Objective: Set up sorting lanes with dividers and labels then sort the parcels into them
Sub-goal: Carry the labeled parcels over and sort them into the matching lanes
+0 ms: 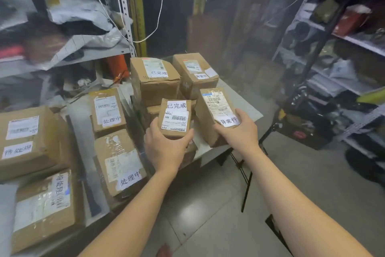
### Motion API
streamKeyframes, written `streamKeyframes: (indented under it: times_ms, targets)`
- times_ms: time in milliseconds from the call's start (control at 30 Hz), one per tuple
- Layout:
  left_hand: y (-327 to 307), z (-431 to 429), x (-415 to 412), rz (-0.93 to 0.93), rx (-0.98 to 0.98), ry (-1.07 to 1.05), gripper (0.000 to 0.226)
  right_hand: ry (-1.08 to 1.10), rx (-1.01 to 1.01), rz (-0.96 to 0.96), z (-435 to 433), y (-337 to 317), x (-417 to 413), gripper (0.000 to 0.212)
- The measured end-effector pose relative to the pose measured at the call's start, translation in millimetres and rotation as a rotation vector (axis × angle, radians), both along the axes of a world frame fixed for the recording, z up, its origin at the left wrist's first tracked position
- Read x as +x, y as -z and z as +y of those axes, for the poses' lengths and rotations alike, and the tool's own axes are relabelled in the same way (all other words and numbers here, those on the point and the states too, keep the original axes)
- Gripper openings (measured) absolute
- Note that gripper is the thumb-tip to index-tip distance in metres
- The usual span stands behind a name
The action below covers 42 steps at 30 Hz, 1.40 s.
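- Storeroom shelves ring a folding table (243, 104) crowded with boxes; a nudge may well topple the far stack.
- At the left edge, a big box (25, 142) reads 待处理. Past a dark divider (81, 163), two boxes (118, 163) read 处理中.
- Far boxes read 已完成 (155, 81) and 异常件 (194, 73).
- Right hand (239, 131) grips a tilted box (214, 106) marked 异常件 at the near right edge; if it slips, it likely falls to the floor.
- Left hand (164, 144) grips a small box (176, 117) marked 已完成 and "MX", above lower boxes; set off-centre, it may slide.
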<state>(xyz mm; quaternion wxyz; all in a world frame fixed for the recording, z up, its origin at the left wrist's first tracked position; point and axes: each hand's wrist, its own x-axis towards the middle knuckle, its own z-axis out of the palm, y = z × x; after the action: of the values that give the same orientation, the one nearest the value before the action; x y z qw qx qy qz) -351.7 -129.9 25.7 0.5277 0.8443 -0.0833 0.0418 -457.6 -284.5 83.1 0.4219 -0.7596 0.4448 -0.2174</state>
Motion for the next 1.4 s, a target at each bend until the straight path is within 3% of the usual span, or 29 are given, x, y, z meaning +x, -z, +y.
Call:
streamKeyframes:
  times_ms: [367, 733, 800, 933, 1000, 1267, 1400]
  targets:
    - [43.9, -80.1, -13.7, 0.091, 0.174, -0.282, 0.109, -0.219, 0.069, 0.07, -117.1, 45.6, 24.2, 0.073]
    - [63.5, -105.2, -25.3, 0.116, 0.22, -0.428, 0.102, -0.341, 0.048, 0.108, -157.9, 82.2, 41.6, 0.065]
    - [63.4, -106.4, -24.9, 0.132, 0.251, -0.416, 0.107, -0.343, 0.038, 0.118, -157.3, 85.9, 41.1, 0.072]
    - [54.9, -104.5, -26.4, 0.213, 0.295, -0.384, 0.121, -0.395, 0.027, 0.148, -162.9, 91.1, 38.1, 0.112]
    - [48.8, -100.4, -26.5, 0.266, 0.321, -0.362, 0.127, -0.41, 0.027, 0.146, -162.2, 79.8, 35.1, 0.118]
    - [13.1, -70.2, -20.8, 0.187, 0.293, -0.227, 0.112, -0.502, -0.099, 0.01, -146.7, 52.8, 44.9, 0.079]
    - [-11.3, -37.2, -23.8, 0.111, 0.357, -0.213, 0.098, -0.665, -0.236, -0.011, -112.5, 35.0, 61.6, 0.064]
